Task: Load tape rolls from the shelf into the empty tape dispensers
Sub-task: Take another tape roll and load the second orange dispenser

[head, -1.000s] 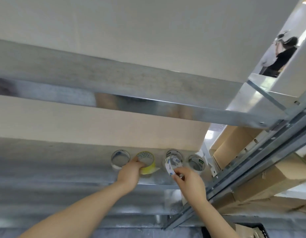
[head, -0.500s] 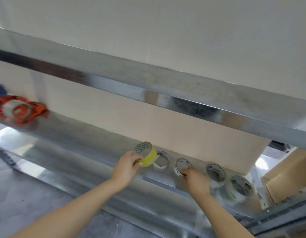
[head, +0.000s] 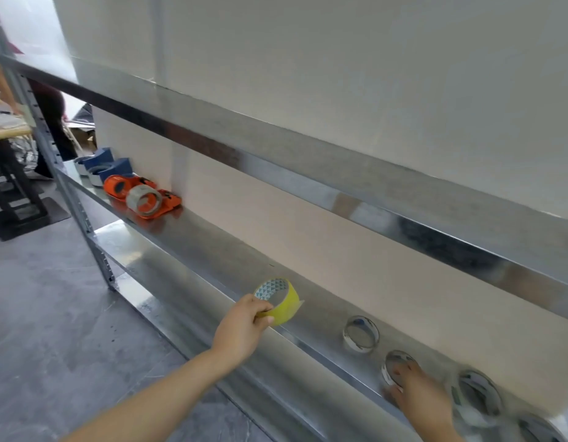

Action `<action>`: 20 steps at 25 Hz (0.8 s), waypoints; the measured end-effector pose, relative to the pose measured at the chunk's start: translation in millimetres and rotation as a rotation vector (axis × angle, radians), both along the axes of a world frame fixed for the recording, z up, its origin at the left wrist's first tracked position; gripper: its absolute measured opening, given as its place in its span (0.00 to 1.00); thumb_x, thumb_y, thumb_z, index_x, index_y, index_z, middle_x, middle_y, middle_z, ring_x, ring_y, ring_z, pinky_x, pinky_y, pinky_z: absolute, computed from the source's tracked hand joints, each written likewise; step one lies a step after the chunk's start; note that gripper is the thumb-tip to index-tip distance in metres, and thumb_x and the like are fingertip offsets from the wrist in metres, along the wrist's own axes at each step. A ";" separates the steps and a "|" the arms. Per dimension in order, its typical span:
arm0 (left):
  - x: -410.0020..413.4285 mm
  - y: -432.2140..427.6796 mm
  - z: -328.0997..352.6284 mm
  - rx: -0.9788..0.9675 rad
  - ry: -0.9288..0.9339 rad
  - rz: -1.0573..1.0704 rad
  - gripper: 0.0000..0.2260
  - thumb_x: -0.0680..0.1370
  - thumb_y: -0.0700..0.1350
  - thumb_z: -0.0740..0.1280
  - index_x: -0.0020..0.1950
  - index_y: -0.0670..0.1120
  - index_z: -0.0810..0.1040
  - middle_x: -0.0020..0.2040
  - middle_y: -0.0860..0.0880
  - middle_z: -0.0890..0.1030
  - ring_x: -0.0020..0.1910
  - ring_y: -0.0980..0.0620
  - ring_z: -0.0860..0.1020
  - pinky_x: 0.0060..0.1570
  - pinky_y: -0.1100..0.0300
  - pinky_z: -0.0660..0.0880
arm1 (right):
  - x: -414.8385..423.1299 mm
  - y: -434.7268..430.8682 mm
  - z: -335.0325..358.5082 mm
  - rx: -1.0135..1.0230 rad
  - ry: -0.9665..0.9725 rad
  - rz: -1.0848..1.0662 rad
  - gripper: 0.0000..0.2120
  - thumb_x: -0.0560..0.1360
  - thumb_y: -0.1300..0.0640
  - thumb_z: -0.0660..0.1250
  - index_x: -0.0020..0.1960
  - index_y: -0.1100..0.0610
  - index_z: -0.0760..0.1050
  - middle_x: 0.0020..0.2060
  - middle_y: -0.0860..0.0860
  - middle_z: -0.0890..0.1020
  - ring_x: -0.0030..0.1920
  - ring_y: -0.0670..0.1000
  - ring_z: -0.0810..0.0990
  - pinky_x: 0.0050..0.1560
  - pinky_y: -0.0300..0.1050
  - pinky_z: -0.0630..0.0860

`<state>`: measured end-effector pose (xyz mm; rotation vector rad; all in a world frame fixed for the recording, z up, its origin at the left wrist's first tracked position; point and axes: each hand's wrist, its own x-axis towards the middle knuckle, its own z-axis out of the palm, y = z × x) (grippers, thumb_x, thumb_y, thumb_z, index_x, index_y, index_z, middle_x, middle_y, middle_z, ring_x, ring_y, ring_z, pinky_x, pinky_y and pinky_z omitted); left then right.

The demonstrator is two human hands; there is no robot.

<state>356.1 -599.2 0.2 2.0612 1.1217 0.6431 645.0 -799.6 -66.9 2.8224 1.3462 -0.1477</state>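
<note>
Left hand: the left hand (head: 244,327) was closed on a yellow roll of tape with a patterned core (head: 278,301), thumb and fingers pinching its near rim, and held it just above the front lip of the galvanised metal shelf (head: 212,244).
Right hand: the right hand (head: 416,397) rested, blurred, against a clear roll of tape with a white printed core (head: 391,366); I could not tell whether it had closed on it.
Dispensers: the orange plastic tape dispensers (head: 142,196) lay on the same shelf, well apart to the left and further back along it.
Deciding relation: the dispensers lay along the shelf's length on the left hand's side, so the yellow roll was likely nearer to loading.
</note>
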 end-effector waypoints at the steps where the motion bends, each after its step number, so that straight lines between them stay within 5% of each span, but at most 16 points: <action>1: -8.9 3.4 -0.1 -0.010 -0.014 0.019 0.04 0.75 0.40 0.70 0.47 0.48 0.83 0.46 0.51 0.77 0.47 0.51 0.77 0.50 0.55 0.73 | -4.7 6.4 3.8 0.095 -0.013 0.003 0.13 0.70 0.44 0.69 0.52 0.46 0.77 0.54 0.45 0.78 0.48 0.50 0.81 0.35 0.41 0.70; 6: -54.7 26.8 4.4 -0.041 -0.066 0.108 0.03 0.73 0.40 0.71 0.42 0.47 0.81 0.43 0.51 0.77 0.44 0.51 0.77 0.46 0.56 0.71 | -71.2 73.7 41.4 0.428 0.013 0.214 0.11 0.63 0.54 0.80 0.41 0.50 0.81 0.35 0.46 0.82 0.31 0.51 0.81 0.27 0.43 0.74; 10: -96.9 55.6 14.3 -0.089 -0.157 0.219 0.04 0.74 0.38 0.72 0.48 0.44 0.83 0.43 0.49 0.76 0.46 0.47 0.79 0.52 0.52 0.75 | -170.5 156.4 74.4 0.415 0.488 0.327 0.09 0.69 0.49 0.74 0.48 0.43 0.79 0.40 0.38 0.81 0.36 0.41 0.77 0.40 0.38 0.74; 13: -138.4 88.5 21.4 -0.119 -0.211 0.299 0.07 0.73 0.36 0.72 0.49 0.43 0.83 0.42 0.54 0.75 0.45 0.49 0.79 0.49 0.61 0.75 | -242.7 218.0 86.3 0.400 0.826 0.416 0.14 0.67 0.54 0.77 0.51 0.44 0.80 0.44 0.43 0.83 0.35 0.42 0.75 0.42 0.32 0.73; 16: -189.1 132.6 26.9 -0.117 -0.201 0.354 0.06 0.74 0.36 0.72 0.48 0.46 0.83 0.43 0.51 0.76 0.44 0.53 0.78 0.44 0.70 0.71 | -295.7 278.1 88.5 0.367 0.891 0.470 0.16 0.66 0.55 0.77 0.52 0.46 0.80 0.45 0.44 0.83 0.34 0.41 0.74 0.41 0.31 0.72; 20: -258.4 196.5 38.3 -0.124 -0.185 0.421 0.08 0.74 0.38 0.71 0.45 0.51 0.83 0.45 0.48 0.78 0.48 0.48 0.80 0.51 0.56 0.75 | -345.6 362.0 89.9 0.326 0.846 0.517 0.16 0.67 0.53 0.77 0.53 0.45 0.79 0.46 0.43 0.83 0.34 0.42 0.75 0.42 0.32 0.73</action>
